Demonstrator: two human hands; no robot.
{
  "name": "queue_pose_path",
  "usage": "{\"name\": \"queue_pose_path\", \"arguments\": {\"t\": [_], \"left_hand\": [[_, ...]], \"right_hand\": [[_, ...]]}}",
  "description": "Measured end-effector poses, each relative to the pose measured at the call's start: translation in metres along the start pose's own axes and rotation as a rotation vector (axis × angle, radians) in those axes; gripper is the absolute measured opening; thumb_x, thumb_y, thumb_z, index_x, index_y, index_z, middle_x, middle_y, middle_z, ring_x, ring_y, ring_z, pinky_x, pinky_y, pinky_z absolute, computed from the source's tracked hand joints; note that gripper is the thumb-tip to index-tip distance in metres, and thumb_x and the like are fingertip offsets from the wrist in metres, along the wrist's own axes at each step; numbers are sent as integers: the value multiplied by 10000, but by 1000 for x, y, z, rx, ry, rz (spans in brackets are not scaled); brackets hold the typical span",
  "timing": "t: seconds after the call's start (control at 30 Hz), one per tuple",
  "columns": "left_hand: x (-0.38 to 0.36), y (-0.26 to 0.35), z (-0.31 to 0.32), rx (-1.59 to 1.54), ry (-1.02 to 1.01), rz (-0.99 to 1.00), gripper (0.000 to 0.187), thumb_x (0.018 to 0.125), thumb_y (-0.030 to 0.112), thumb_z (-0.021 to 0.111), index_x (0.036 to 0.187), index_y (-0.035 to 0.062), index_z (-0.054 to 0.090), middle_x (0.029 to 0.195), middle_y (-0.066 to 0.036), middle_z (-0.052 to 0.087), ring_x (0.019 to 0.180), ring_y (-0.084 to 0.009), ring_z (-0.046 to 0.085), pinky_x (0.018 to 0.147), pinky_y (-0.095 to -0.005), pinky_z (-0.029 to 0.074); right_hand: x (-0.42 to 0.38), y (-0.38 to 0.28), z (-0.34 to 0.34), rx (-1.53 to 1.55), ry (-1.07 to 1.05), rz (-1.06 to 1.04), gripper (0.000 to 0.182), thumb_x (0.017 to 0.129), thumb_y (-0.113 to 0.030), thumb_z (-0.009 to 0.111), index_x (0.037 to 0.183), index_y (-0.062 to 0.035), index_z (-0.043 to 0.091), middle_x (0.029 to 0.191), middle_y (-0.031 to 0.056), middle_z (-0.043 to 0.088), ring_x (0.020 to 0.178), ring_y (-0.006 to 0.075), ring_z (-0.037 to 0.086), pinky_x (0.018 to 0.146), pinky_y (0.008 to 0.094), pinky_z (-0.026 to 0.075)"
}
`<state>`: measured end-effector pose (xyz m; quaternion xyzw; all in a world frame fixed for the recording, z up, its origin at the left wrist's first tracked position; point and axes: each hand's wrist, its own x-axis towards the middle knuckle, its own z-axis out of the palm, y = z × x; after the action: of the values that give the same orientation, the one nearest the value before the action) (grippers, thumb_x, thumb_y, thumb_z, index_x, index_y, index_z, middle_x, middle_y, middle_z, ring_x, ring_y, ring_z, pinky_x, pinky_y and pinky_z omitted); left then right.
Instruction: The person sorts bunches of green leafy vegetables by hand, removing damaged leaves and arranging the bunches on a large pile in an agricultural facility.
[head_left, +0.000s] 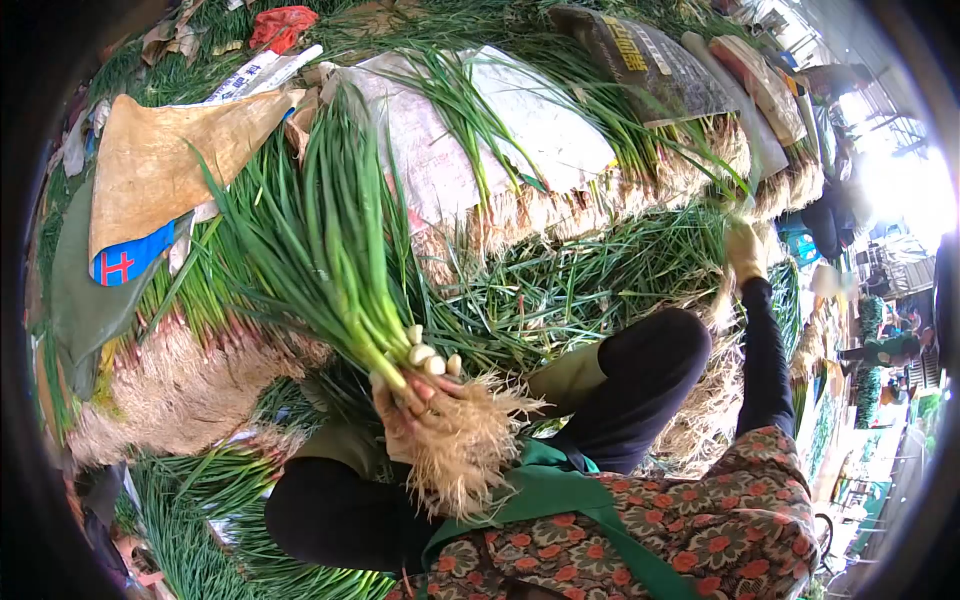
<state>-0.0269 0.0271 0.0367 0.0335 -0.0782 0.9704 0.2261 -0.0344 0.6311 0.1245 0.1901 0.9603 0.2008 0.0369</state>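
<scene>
My left hand (405, 405) is closed round a bunch of green onions (345, 240). The long leaves fan up and left, white cut-looking ends (430, 362) show beside the fingers, and shaggy pale roots (465, 445) hang over the palm. My right arm, in a black sleeve, reaches far to the right. At its end my right hand (743, 250), in a pale glove, is beside thin green leaves (738, 195) at the root edge of a stacked onion row (700, 150). Its fingers are blurred, so their grip is unclear.
Loose green leaves (560, 290) lie between my knees and the stacked onions. White sacks (520, 120), a dark sack (650, 70) and a tan sheet (170, 160) cover other rows. More onions lie at lower left. A person (890, 348) is in the far right background.
</scene>
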Motion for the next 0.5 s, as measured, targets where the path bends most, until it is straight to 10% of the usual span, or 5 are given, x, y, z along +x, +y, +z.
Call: {"name": "queue_pose_path", "arguments": {"t": [0.07,0.17,0.23,0.5], "left_hand": [[10,25,-8,12,-245,-185,583,820,255,648,1293,40,384,1021,-57,550,1109,-223,492,991,-390,409],[6,34,-13,34,-212,-133,571,825,276,635,1286,38,396,1024,-60,554,1089,-220,505,989,-397,405],[5,32,-15,35,-151,-82,565,829,290,627,1282,37,403,1026,-62,557,1076,-218,514,988,-402,403],[10,25,-10,86,-76,-49,548,844,347,592,1263,31,434,1033,-71,568,1024,-211,548,983,-420,394]], "right_hand": [[-18,112,120,238,-122,233,362,867,-208,475,1163,-16,558,1148,163,571,1041,282,559,893,346,438],[-36,-4,5,-72,-703,201,466,899,-337,451,1246,-29,501,1205,188,546,1131,280,529,961,368,413],[-25,-48,16,235,-334,-633,367,922,-217,407,1224,-43,522,1267,150,515,1161,240,503,995,338,388],[-62,-470,-58,887,-319,-705,589,868,-438,517,1342,-128,354,1031,155,625,859,309,634,742,394,520]]}}
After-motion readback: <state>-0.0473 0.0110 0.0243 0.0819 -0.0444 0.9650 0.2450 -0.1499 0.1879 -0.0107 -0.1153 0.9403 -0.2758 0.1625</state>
